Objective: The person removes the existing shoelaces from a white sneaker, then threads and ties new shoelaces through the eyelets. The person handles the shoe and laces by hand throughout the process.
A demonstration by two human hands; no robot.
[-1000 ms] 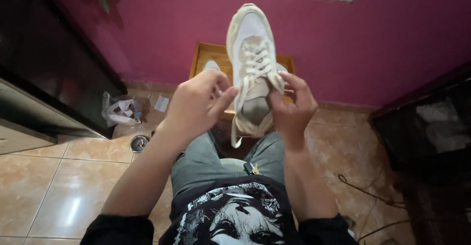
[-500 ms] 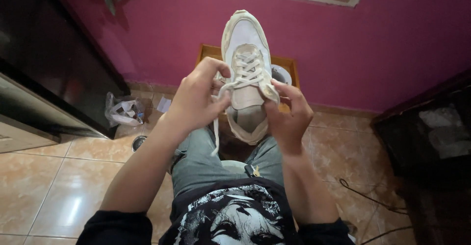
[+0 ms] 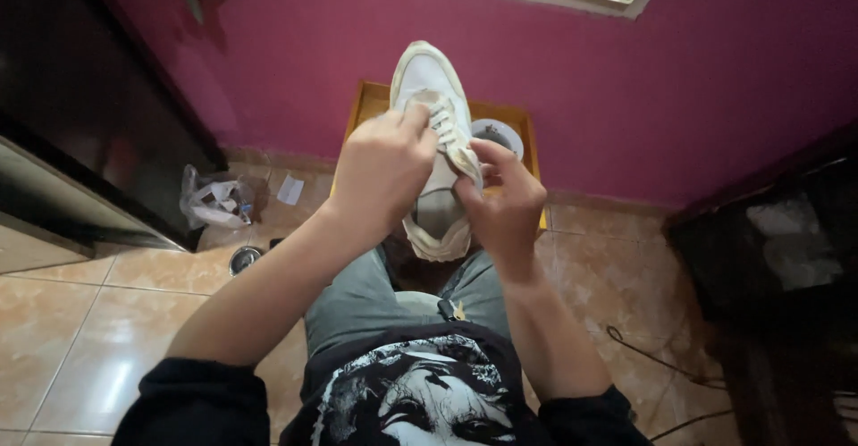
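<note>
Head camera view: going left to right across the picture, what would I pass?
Dark cabinet → plastic bag on the floor → left hand → white shoe → right hand → dark furniture at the right edge.

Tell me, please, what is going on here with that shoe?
A seated person holds a worn white lace-up sneaker up over their lap, toe pointing away toward the magenta wall. The left hand and the right hand both pinch the white laces near the shoe's tongue. Behind the sneaker stands a small yellow wooden table, and a crumpled plastic bag lies on the tiled floor.
</note>
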